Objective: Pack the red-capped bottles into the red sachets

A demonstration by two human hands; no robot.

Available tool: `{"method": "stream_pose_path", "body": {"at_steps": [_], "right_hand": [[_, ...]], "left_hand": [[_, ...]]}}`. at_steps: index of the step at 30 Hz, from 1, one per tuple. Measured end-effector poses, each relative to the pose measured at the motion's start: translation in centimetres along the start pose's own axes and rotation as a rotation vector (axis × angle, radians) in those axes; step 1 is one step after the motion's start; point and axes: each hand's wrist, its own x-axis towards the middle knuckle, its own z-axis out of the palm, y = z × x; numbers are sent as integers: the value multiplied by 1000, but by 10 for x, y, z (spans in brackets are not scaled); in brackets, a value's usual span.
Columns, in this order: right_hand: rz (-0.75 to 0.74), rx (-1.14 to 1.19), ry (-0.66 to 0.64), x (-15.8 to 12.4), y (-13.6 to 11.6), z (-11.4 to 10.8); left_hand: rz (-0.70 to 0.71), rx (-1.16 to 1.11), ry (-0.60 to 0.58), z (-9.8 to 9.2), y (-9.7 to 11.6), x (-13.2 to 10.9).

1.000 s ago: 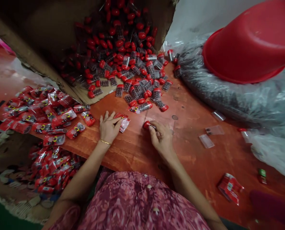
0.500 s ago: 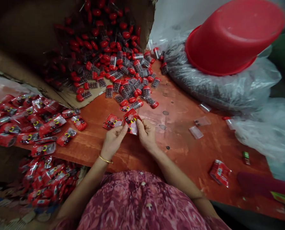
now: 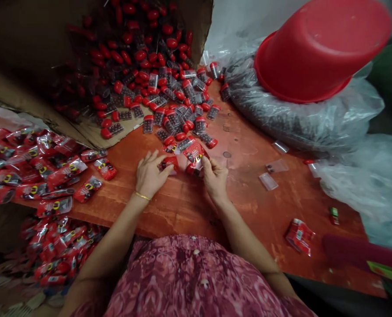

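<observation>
My right hand (image 3: pixel 215 178) pinches the edge of a small red printed packet (image 3: pixel 195 152) with a clear lower part, just above the table. To the left, my left hand (image 3: pixel 150 175) has its fingers stretched and apart. Its thumb and fingertips lie at more red packets (image 3: pixel 169 164), which it partly covers. Just behind both hands lies a heap of small clear jars (image 3: pixel 200 125) with red lids and dark balls inside.
A cardboard box (image 3: pixel 86 132) on its side spills the jars. Filled red packets (image 3: pixel 55 174) are piled at left, with more below the table edge. At right are a red tub (image 3: pixel 314 57) on a stuffed plastic bag (image 3: pixel 301 123), loose clear containers (image 3: pixel 268 181) and a red wrapper (image 3: pixel 299 237).
My hands have moved apart. The left has let go of the packet and shifted onto the packets at left; the right has moved slightly right, still holding the packet.
</observation>
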Motion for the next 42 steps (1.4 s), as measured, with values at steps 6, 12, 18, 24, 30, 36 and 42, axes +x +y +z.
{"method": "stream_pose_path", "body": {"at_steps": [6,12,18,24,30,36,42], "right_hand": [[4,15,90,-5,2,-4],[-42,72,-55,-27,0,10],[-73,101,-46,-34,-2,14],[-101,109,-103,-42,-4,17],[-204,-224,-229,-34,4,-6],[-224,-782,-200,-11,28,-34],[-27,-233,-216,-27,22,-47]], "left_hand": [[55,67,119,-6,15,9],[-153,-766,-193,3,32,-27],[-587,-1261,-286,9,38,-45],[-532,-1374,-200,8,48,-45],[-541,-1273,28,8,38,-42],[-719,-1349,-12,5,32,-37],[-787,-1405,-122,6,31,-35]]}}
